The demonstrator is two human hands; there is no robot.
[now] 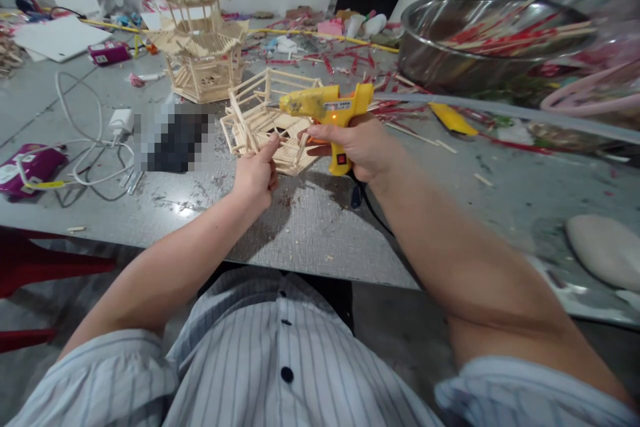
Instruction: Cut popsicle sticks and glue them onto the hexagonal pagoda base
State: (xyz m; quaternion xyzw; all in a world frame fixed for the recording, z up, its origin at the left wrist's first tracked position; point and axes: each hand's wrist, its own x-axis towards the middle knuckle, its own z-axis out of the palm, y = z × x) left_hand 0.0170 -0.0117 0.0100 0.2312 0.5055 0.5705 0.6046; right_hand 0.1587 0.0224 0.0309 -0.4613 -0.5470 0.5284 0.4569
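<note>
One pale, hexagonal wooden-stick frame (265, 121) lies on the glossy grey table (310, 233). At its near side the left hand (254, 177) points one finger inward; whether it pinches a stick, I cannot tell. The right hand (367, 147) grasps a yellow plastic glue gun (320, 101), whose nozzle is best kept clear of that fingertip. Behind stands a tall wooden-stick pagoda (205, 43)

Both forearms bare, reaching forward from the lower corners and converging near mid-view. Left hand (254, 175): one digit extended forward, remaining visible fingers curled under; thumb position unclear. Right hand (371, 149): closed in a grip, one finger extended leftward toward the left hand, wrist roughly in line with forearm. Hands near each other, apart.
</note>
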